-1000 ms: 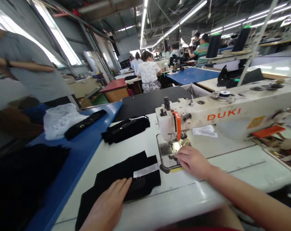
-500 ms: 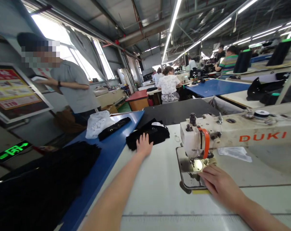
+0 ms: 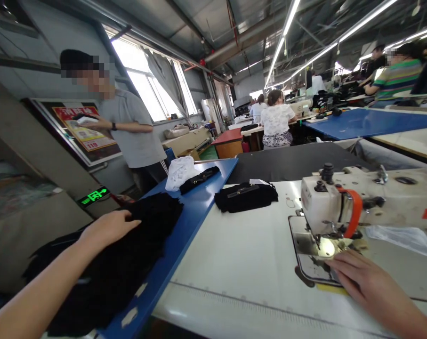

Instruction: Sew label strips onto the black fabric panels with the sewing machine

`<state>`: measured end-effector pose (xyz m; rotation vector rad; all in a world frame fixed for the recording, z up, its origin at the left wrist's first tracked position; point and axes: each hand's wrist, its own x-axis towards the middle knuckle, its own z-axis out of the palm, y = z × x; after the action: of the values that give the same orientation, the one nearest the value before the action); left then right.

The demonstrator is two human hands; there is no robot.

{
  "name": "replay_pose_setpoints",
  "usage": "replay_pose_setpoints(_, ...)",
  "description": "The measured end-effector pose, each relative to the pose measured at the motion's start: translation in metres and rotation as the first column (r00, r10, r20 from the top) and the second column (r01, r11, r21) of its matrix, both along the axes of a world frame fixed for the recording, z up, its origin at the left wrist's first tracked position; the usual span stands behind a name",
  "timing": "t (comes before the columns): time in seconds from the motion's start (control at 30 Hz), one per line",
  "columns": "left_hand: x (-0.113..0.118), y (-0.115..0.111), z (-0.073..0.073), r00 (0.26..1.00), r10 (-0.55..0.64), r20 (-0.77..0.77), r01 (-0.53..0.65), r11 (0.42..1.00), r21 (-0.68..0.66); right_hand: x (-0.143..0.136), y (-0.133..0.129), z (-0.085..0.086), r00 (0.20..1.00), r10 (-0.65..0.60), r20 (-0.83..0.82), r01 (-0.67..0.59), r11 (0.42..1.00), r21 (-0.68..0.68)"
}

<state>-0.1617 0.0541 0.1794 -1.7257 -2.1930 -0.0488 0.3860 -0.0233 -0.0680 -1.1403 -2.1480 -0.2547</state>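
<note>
My left hand (image 3: 109,228) is over a large heap of black fabric pieces (image 3: 142,254) on the blue table. Its thumb and fingers are apart and nothing shows between them; whether it touches the cloth I cannot tell. My right hand (image 3: 363,273) rests by the metal plate (image 3: 314,267) of a white sewing machine (image 3: 322,200), just in front of the lit needle area. Its fingers are pressed together, and anything between them is hidden. A neat stack of black pieces (image 3: 246,197) with small metal rings lies on the white sewing table between my hands.
On the blue side table (image 3: 195,205) sit a white plastic bag (image 3: 180,173) and a black bundle (image 3: 201,180). A printed ruler (image 3: 248,306) runs along the white table's near edge. One person (image 3: 128,127) stands at left; others work farther back.
My left hand has left the black stack and moved left over the fabric heap. The view has turned left. My right hand stays by the machine plate.
</note>
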Motion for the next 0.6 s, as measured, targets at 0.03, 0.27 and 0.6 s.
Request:
replay_pose_setpoints(0.03,-0.009,-0.006,0.004,0.999,0.034,0.008,-0.034,0.999,-0.042,0.000,0.000,0.000,1.000,0.004,0.007,-0.004,1.000,0.006)
replay_pose_setpoints(0.27,-0.021,-0.010,0.021,0.985,0.113,0.129,-0.091,0.981,-0.169,0.001,-0.001,0.000,1.000,-0.006,0.025,0.005,1.000,0.005)
replay_pose_setpoints(0.6,-0.042,-0.021,0.020,0.968,0.103,0.231,-0.101,0.995,-0.019,0.002,-0.001,-0.005,1.000,-0.012,-0.012,0.012,1.000,-0.022)
